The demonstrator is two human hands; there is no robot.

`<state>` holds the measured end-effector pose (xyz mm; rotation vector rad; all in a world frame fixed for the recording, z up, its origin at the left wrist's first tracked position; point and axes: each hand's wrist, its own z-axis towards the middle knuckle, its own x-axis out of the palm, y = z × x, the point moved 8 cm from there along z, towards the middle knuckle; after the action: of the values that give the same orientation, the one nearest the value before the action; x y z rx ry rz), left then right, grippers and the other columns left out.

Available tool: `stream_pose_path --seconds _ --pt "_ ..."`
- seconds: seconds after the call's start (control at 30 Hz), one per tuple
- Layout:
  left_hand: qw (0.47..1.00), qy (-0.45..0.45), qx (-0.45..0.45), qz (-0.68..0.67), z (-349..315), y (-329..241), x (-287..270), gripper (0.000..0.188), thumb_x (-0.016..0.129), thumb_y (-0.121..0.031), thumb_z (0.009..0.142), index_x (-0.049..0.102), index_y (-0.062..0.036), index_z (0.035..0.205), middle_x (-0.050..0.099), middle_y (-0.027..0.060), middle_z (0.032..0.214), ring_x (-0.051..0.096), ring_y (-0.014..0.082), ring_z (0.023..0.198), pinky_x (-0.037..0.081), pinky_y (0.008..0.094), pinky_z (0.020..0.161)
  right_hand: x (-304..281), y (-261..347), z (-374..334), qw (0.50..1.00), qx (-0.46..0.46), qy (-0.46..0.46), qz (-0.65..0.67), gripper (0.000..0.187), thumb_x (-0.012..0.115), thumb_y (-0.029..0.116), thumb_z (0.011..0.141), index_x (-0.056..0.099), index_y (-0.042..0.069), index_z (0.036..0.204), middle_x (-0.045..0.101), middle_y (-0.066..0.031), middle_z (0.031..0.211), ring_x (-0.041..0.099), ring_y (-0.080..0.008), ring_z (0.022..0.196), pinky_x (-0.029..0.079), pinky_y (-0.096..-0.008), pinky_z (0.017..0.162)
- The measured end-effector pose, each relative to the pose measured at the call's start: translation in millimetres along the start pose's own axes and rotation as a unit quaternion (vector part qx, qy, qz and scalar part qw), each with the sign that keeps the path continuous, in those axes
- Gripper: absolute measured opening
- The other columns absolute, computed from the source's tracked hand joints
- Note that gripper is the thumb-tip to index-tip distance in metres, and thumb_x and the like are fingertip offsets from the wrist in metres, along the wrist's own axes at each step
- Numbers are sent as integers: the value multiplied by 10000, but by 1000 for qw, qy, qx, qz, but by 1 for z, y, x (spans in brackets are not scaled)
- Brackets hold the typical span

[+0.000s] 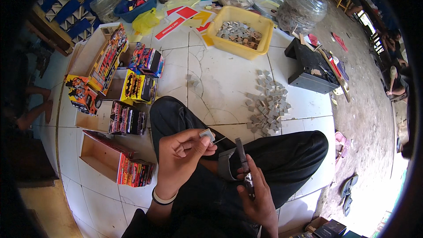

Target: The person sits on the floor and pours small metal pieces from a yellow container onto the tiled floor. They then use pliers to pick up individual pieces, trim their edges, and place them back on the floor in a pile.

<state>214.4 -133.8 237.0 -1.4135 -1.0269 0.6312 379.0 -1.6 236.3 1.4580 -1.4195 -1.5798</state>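
Observation:
My left hand (181, 156) is raised over my lap, thumb and fingers pinched on a small square grey piece (205, 134) with a pale edge. A thin light-coloured pin or stick shows beside it. In my right hand (261, 198) is a narrow dark tool (241, 154) with a shiny metal part near the fingers; its exact kind is not clear. The tool points up and stands apart from the grey piece. On the white tiles beyond my knees lies a loose pile of similar grey pieces (269, 105), with a few more pieces (192, 80) farther left.
Several toy trucks (108, 68) with open wooden beds stand at the left. A yellow tub (235, 52) of small pieces sits ahead, near red and white sheets (171, 27). A low dark stool (308, 77) is at the right; large clear containers (304, 6) stand behind.

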Motion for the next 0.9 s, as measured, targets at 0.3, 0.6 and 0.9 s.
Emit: stream_pose_path --seconds 0.3,0.6,0.9 --pt "999 31 -29 -3 -1 -1 8 204 682 -37 985 688 107 1130 745 164 983 754 205 878 644 325 812 4 0 0 998 -3 48 30 755 630 -82 881 316 -58 1567 608 -205 1216 628 -308 1107 466 -372 1008" --pt "1000 10 -21 -13 -4 2 11 186 689 -30 977 694 103 1108 746 154 970 755 198 877 645 327 811 9 -2 -2 997 7 47 60 733 609 -48 928 307 29 1591 567 -268 1227 621 -401 1067 491 -417 930" --pt "999 12 -42 -19 -5 4 13 164 687 -29 978 693 84 1097 732 139 988 745 186 900 636 323 820 9 0 -6 998 13 42 55 727 598 -59 925 305 18 1587 579 -260 1154 615 -383 957 502 -420 848"
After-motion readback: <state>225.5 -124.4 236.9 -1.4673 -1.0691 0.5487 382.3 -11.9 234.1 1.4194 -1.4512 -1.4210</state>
